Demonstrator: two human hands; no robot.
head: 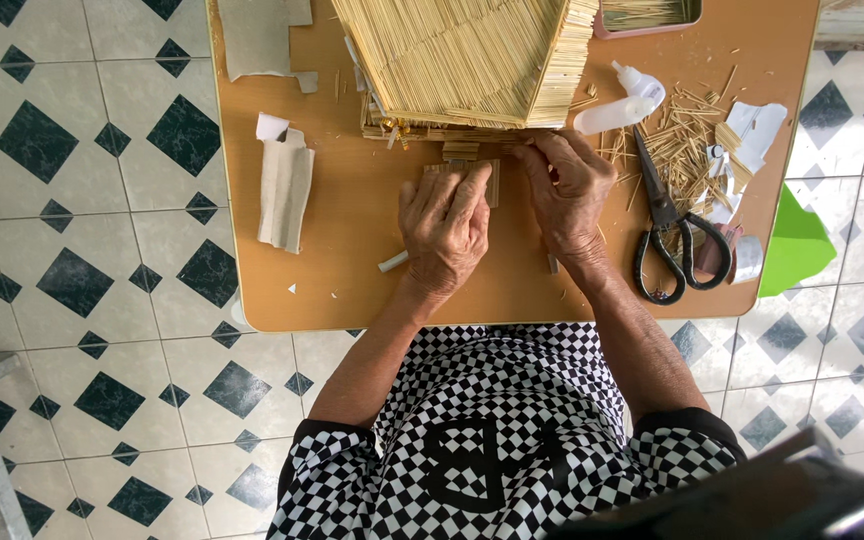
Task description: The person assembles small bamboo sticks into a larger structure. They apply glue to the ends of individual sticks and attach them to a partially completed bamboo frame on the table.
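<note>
Left hand [444, 228]: lies palm down on a small stick panel [472, 176], fingers together and flat, pressing it to the counter [352, 260].
Right hand [567, 190]: fingers bent and pinched together at the base of the stick house [462, 60]; whether they grip a stick I cannot tell.
Stick panel: a little flat piece of pale sticks, just in front of the house's near edge, mostly covered by the left fingers.
Stick house: a big model of thin pale sticks with a sloped roof, at the far middle of the counter.
White stick [393, 262]: pokes out from under the left palm, lying on the counter.
Scissors [674, 235]: black-handled, closed, just right of the right hand.
Glue bottle [624, 103]: white, lying on its side beside the house's right corner.
Loose sticks [682, 140]: a scattered heap between the bottle and the scissors.
Paper scraps [285, 185]: folded grey pieces, well left of the hands.
Floor [82, 200]: white tiles with dark diamonds around the counter.
</note>
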